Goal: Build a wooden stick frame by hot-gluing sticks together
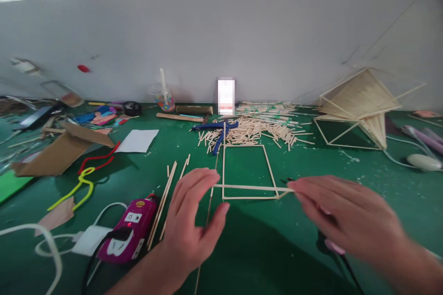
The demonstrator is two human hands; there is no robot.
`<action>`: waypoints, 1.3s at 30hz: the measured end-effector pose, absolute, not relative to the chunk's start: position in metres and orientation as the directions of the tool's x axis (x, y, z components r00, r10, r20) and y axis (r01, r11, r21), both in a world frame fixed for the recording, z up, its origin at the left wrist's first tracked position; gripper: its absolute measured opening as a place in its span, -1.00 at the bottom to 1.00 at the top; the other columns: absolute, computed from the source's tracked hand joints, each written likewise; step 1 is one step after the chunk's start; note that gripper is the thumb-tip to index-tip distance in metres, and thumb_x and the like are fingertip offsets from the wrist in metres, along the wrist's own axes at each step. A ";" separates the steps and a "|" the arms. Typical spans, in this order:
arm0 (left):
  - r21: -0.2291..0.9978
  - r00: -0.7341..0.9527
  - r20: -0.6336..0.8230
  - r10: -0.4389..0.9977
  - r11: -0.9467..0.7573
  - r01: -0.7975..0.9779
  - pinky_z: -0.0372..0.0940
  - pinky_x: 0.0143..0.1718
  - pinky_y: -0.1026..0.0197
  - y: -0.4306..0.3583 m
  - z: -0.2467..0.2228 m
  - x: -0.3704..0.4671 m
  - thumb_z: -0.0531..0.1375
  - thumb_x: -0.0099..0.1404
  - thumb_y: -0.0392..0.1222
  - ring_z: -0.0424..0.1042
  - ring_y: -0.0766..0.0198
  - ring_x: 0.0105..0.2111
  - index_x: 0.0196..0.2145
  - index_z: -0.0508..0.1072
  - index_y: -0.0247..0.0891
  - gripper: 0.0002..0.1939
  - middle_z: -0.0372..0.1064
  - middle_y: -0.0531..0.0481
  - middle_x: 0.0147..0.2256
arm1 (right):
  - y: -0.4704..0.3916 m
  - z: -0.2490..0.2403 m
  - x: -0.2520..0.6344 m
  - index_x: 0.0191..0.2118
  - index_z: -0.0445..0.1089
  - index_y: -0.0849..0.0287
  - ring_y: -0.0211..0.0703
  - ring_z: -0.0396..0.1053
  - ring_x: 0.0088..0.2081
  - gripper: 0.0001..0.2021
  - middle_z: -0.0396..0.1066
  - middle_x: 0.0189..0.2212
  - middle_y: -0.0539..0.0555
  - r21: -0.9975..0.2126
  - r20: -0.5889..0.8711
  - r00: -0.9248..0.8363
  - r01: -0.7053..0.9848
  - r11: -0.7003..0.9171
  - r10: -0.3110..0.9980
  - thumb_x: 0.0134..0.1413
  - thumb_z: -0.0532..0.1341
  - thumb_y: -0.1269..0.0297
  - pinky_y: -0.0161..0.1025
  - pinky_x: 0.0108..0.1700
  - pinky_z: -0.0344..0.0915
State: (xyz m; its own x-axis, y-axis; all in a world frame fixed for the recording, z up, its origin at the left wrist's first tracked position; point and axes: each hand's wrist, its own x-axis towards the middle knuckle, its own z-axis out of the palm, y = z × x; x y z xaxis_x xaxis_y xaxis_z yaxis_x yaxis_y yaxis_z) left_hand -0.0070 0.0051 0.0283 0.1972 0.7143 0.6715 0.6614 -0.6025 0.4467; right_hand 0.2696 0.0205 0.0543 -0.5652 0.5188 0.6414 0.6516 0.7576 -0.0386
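A thin, smooth, pale wooden stick (pixel 249 187) runs level across the near part of a four-sided frame (pixel 223 170) of similar slender sticks, on a glossy, scuffed green worktop (pixel 273 253). The right hand (pixel 349 212) pinches one end; the left hand (pixel 194 216), thumb and fingers spread apart, has its fingertips at the other. Beyond lie blue-handled pliers (pixel 219 132) and a loose heap of short wooden pieces (pixel 252 131).

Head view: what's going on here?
A person's right hand holds one end of a thin wooden stick; the left hand, not pinching, is at the other end. In view, the stick crosses a four-sided stick frame on the green table; contact is unclear. Cut sticks lie piled behind.
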 end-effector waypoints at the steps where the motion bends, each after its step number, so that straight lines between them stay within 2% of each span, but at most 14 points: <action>1: 0.399 0.236 0.705 0.669 -0.649 0.648 0.25 0.08 -0.06 0.002 0.035 -0.004 0.23 0.17 -0.40 0.30 0.05 0.04 0.08 0.26 -0.14 -0.47 0.36 -0.10 -0.02 | 0.017 0.055 0.253 -0.12 0.43 0.10 -0.14 0.54 -0.33 -0.79 0.58 -0.30 0.06 -0.139 0.651 -0.506 0.654 0.744 0.566 0.14 0.16 0.44 -0.24 -0.31 0.47; 5: 0.376 0.306 0.681 0.665 -0.677 0.633 0.30 0.03 0.00 -0.001 0.046 0.009 0.23 0.19 -0.40 0.36 0.10 -0.03 0.03 0.29 -0.17 -0.54 0.43 -0.09 -0.10 | 0.010 0.046 0.200 -0.19 0.43 0.11 -0.21 0.50 -0.41 -0.77 0.55 -0.37 0.05 -0.507 0.585 -0.402 0.496 0.705 0.704 0.12 0.11 0.52 -0.30 -0.41 0.42; 7: 0.395 0.316 0.661 0.681 -0.673 0.625 0.33 -0.04 0.05 0.001 0.045 0.012 0.19 0.22 -0.41 0.40 0.14 -0.10 -0.03 0.32 -0.18 -0.63 0.45 -0.09 -0.16 | 0.011 0.041 0.187 -0.22 0.46 0.09 -0.21 0.47 -0.41 -0.77 0.53 -0.39 0.04 -0.632 0.537 -0.357 0.429 0.645 0.764 0.10 0.12 0.50 -0.29 -0.40 0.41; 14: 0.371 0.334 0.656 0.676 -0.675 0.638 0.35 -0.18 0.17 0.011 0.038 0.010 0.16 0.25 -0.41 0.42 0.24 -0.26 -0.16 0.41 -0.21 -0.78 0.46 -0.04 -0.28 | 0.017 0.041 0.180 -0.37 0.49 0.10 -0.20 0.40 -0.49 -0.82 0.44 -0.55 0.00 -0.851 0.321 -0.283 0.333 0.406 0.904 0.10 0.13 0.38 -0.26 -0.41 0.34; 18: 0.380 0.291 0.676 0.677 -0.659 0.649 0.35 -0.22 0.20 0.020 0.046 0.009 0.15 0.27 -0.38 0.42 0.25 -0.28 -0.16 0.47 -0.19 -0.78 0.46 -0.04 -0.30 | 0.020 0.040 0.174 -0.23 0.47 0.12 -0.23 0.40 -0.51 -0.84 0.44 -0.48 0.00 -0.988 0.132 -0.194 0.053 0.145 0.972 0.10 0.18 0.27 -0.25 -0.42 0.35; 20: 0.498 0.199 0.663 0.722 -0.623 0.603 0.35 -0.23 0.21 0.023 0.052 0.010 0.16 0.27 -0.35 0.42 0.26 -0.28 -0.21 0.50 -0.19 -0.82 0.46 -0.03 -0.31 | 0.024 0.042 0.170 -0.20 0.44 0.12 -0.22 0.40 -0.46 -0.81 0.44 -0.42 0.01 -0.992 0.090 -0.144 -0.101 0.076 0.986 0.04 0.23 0.21 -0.25 -0.39 0.36; 22: 0.684 0.055 0.606 0.793 -0.555 0.472 0.35 -0.19 0.19 0.024 0.058 0.013 0.19 0.26 -0.31 0.42 0.24 -0.25 -0.28 0.52 -0.19 -0.89 0.46 -0.02 -0.30 | 0.027 0.045 0.167 -0.28 0.45 0.13 -0.18 0.41 -0.37 -0.83 0.45 -0.40 0.03 -0.983 0.068 -0.121 -0.177 0.046 0.990 -0.01 0.26 0.20 -0.25 -0.32 0.36; 24: 0.861 -0.068 0.476 0.877 -0.449 0.237 0.35 -0.16 0.18 0.023 0.062 0.020 0.24 0.22 -0.26 0.43 0.23 -0.22 -0.33 0.53 -0.19 -0.94 0.47 -0.01 -0.28 | 0.029 0.050 0.164 -0.35 0.47 0.14 -0.16 0.41 -0.31 -0.86 0.47 -0.38 0.04 -0.977 0.036 -0.165 -0.213 0.000 0.986 -0.01 0.25 0.19 -0.24 -0.26 0.36; 26: 0.962 -0.097 0.263 0.960 -0.269 -0.054 0.37 -0.25 0.20 0.021 0.064 0.028 0.28 0.18 -0.19 0.44 0.25 -0.29 -0.35 0.54 -0.19 -0.93 0.47 0.00 -0.31 | 0.030 0.053 0.160 -0.34 0.49 0.14 -0.14 0.42 -0.30 -0.83 0.49 -0.37 0.05 -0.958 -0.004 -0.236 -0.277 -0.072 0.972 0.02 0.22 0.18 -0.19 -0.21 0.36; 28: 0.958 -0.057 0.050 0.997 -0.064 -0.280 0.36 -0.35 0.25 0.020 0.065 0.035 0.32 0.13 -0.16 0.43 0.29 -0.38 -0.35 0.55 -0.20 -0.88 0.48 0.01 -0.37 | 0.029 0.053 0.157 -0.28 0.50 0.13 -0.12 0.42 -0.29 -0.79 0.50 -0.31 0.06 -0.921 -0.048 -0.250 -0.364 -0.139 0.967 0.02 0.23 0.14 -0.15 -0.18 0.37; 31: 0.911 -0.022 -0.094 0.995 0.077 -0.406 0.33 -0.42 0.33 0.018 0.069 0.042 0.34 0.09 -0.16 0.40 0.37 -0.45 -0.37 0.56 -0.23 -0.87 0.43 0.06 -0.48 | 0.027 0.052 0.153 -0.31 0.49 0.13 -0.12 0.41 -0.29 -0.76 0.48 -0.30 0.06 -0.882 -0.070 -0.240 -0.438 -0.172 0.968 0.01 0.24 0.08 -0.16 -0.20 0.36; 33: 0.902 0.013 -0.114 0.993 0.109 -0.419 0.25 -0.56 0.37 0.018 0.071 0.044 0.33 0.10 -0.16 0.31 0.43 -0.57 -0.38 0.55 -0.23 -0.88 0.32 0.12 -0.59 | 0.027 0.051 0.153 -0.44 0.46 0.15 -0.18 0.35 -0.40 -0.73 0.41 -0.45 0.03 -0.873 -0.015 -0.298 -0.461 -0.158 0.954 0.06 0.20 0.05 -0.23 -0.34 0.31; 35: 0.899 0.056 -0.105 0.993 0.118 -0.422 0.20 -0.63 0.36 0.018 0.072 0.046 0.31 0.12 -0.15 0.25 0.43 -0.64 -0.37 0.54 -0.23 -0.88 0.20 0.17 -0.64 | 0.027 0.051 0.156 -0.53 0.41 0.18 -0.26 0.21 -0.54 -0.66 0.25 -0.61 -0.04 -0.870 0.026 -0.342 -0.470 -0.147 0.939 0.11 0.16 0.05 -0.31 -0.51 0.15; 39: 0.913 0.075 -0.030 0.997 0.058 -0.403 0.27 -0.50 0.30 0.020 0.071 0.048 0.29 0.16 -0.17 0.27 0.40 -0.58 -0.38 0.53 -0.24 -0.91 0.21 0.15 -0.64 | 0.027 0.050 0.163 -0.58 0.38 0.21 -0.34 -0.09 -0.62 -0.61 0.01 -0.72 -0.12 -0.885 0.029 -0.338 -0.446 -0.133 0.941 0.15 0.13 0.07 -0.31 -0.57 -0.16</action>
